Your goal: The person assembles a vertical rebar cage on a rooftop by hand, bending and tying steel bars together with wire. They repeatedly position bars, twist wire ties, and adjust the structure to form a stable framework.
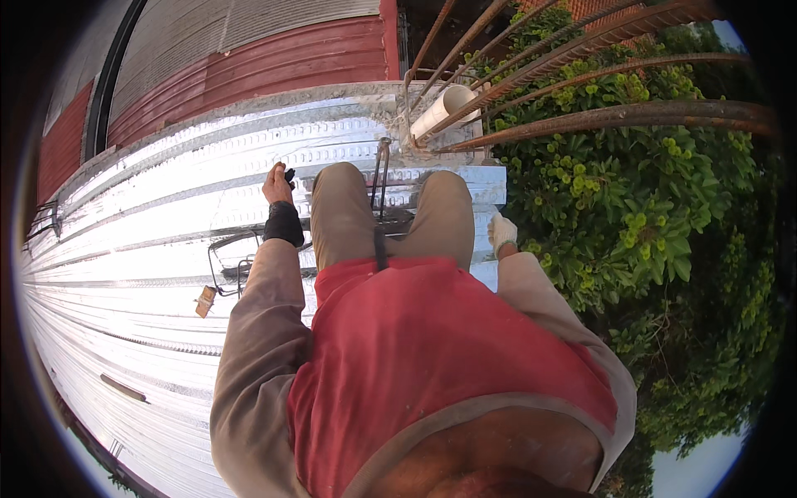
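My left hand [279, 184] is over the shiny ribbed metal decking [166, 228], beside my left knee. A black band wraps its wrist and its bare fingers are curled together. Something small and dark shows by the thumb; I cannot make out what it is. My right hand [501, 231], in a whitish glove, is at the decking's right edge, next to the leaves. Its fingers look closed, and whatever they may hold is hidden. Between my knees, thin dark rods [381, 178] run up to a grey fitting near the decking's far end.
Long rusty rebars [614, 116] arch out from the far corner, beside a white pipe [444, 112]. Leafy branches [639, 224] fill the right side. On the decking at left lie a bent black rod frame [217, 261], a brown block [204, 301] and a short bar [123, 388].
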Demonstrator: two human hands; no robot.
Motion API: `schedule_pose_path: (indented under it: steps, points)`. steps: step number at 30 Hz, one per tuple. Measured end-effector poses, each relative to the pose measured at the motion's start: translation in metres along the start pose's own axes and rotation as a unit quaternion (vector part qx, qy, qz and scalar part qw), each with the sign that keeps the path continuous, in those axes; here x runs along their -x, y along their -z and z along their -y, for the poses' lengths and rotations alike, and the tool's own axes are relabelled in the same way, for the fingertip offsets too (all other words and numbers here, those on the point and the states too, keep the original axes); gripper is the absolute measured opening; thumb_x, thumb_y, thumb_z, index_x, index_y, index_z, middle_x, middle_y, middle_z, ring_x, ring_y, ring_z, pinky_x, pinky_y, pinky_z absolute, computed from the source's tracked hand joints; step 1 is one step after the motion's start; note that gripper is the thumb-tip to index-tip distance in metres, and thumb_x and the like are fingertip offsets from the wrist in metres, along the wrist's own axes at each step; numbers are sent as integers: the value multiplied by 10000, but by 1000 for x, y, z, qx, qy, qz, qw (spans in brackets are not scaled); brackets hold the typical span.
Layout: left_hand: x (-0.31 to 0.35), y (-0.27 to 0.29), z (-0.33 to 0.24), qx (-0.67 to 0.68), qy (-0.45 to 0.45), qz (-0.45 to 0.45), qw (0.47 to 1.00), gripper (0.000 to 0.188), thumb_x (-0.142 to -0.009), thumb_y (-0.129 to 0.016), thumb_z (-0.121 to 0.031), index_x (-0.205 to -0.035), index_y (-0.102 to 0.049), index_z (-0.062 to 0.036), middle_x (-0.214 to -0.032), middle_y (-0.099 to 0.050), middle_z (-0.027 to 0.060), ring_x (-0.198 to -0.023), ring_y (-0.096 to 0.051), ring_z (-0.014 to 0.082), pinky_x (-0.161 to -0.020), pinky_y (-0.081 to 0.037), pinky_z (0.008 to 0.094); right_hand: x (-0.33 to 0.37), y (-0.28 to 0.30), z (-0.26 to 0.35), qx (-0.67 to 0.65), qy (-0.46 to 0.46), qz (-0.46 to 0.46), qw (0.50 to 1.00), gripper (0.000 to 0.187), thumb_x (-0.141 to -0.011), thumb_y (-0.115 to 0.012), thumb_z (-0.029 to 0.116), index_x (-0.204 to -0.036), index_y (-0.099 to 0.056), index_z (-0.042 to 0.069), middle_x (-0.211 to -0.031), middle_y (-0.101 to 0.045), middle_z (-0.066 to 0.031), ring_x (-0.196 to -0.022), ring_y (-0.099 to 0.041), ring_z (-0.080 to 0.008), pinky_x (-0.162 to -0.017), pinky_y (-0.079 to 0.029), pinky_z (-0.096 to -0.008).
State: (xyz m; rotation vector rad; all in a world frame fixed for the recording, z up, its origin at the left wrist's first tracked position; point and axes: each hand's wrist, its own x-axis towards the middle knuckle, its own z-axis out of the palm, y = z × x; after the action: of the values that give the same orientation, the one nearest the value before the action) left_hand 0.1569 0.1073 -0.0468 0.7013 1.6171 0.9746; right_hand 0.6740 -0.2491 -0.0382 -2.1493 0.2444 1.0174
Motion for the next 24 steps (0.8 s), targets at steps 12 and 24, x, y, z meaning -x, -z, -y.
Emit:
schedule_pose_path:
  steps: [12, 24]
  points:
    - [79, 103, 128, -209, -15, 20, 978, 396, -997, -621, -207, -1329, -759, -41, -1106, -809, 128, -905, -783, 237, -762, -623, 377, 53, -11, -169, 432, 227, -87, 868, 253, -987, -573, 220, -1015, -755, 47, -1101, -758, -233, -1004, -740, -435, -874, -573, -541]
    - [101, 60, 66, -456, -72, 103, 881, 407, -960, -633, -249, -1291, -799, -79, -1192, -814, 172, -1079, -786, 295, -956, -601, 398, 70, -21, -65, 91, 189, -111, 971, 459, -979, -547, 399, -988, -790, 9, -1073, -758, -267, -1048, -698, -489, -953, -533, -531]
